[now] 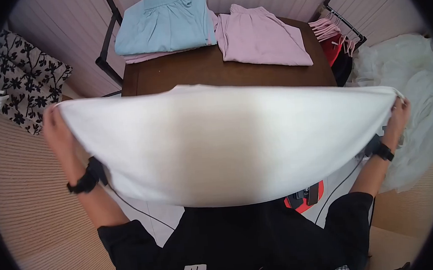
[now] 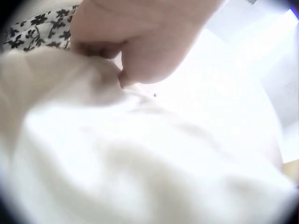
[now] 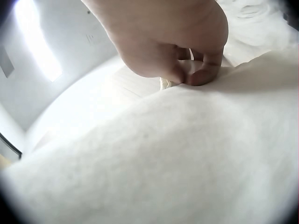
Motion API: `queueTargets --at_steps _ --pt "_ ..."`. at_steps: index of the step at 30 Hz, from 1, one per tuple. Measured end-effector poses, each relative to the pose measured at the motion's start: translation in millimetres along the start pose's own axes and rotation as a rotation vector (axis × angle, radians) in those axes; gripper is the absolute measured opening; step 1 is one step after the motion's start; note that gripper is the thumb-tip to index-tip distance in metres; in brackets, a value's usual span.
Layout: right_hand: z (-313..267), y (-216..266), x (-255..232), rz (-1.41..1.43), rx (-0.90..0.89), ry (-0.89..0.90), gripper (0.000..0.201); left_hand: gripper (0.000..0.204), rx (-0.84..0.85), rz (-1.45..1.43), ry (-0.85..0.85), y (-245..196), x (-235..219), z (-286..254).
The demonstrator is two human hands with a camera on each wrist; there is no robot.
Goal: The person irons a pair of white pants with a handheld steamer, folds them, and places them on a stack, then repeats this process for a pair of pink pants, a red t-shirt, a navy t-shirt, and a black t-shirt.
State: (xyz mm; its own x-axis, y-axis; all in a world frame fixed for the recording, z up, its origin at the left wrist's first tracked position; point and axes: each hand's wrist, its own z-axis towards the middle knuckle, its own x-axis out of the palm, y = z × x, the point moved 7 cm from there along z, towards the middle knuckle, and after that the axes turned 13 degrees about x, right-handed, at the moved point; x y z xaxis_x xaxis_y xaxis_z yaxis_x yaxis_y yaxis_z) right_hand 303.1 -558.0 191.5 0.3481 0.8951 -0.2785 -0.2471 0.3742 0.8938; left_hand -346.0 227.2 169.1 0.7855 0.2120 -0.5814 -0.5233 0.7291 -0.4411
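A wide white piece of cloth is stretched out between my two hands, its upper edge nearly straight and its lower edge sagging in a curve. My left hand pinches the cloth's left upper corner, and the left wrist view has the thumb and fingers closed over a fold. At the opposite corner my right hand pinches the fabric; in the right wrist view its thumb and fingertips meet at the edge. A brownish shade runs down the cloth's middle. Most of what lies behind it is hidden.
Beyond the cloth stands a dark brown table. Folded light blue trousers lie on pink fabric there, beside a folded pink garment. A rack with pink hangers and white tulle are at right. Black-flowered fabric hangs at left.
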Motion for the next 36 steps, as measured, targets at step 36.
queueTargets --at_steps 36 --pt "-240.2 41.0 432.4 -1.013 -0.416 0.980 0.067 0.069 0.447 0.062 1.212 -245.7 292.5 -117.5"
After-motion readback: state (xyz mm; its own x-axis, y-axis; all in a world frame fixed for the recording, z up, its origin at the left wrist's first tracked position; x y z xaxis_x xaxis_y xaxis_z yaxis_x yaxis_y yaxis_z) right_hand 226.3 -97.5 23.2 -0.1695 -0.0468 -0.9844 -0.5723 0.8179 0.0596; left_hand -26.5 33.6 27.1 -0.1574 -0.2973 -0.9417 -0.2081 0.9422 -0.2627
